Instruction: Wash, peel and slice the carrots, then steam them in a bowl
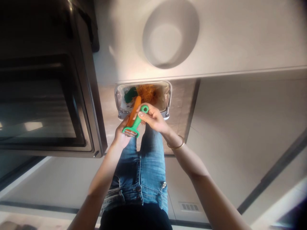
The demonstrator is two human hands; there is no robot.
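The fingers [144, 115] of the right hand [153, 119] are wrapped round the handle of the green peeler [137, 124], its blade slanting back over the left hand [121, 134]; whether it touches the carrot [136, 107] I can't tell. The left fingers grip the carrot's near end, so it lies just left of the right fingers, long axis pointing forward. Beneath its tip, the bin [166, 115] holds orange peelings [147, 92] and something dark green [130, 95]. Farther ahead, a bowl [165, 43] stands on the surface [240, 38].
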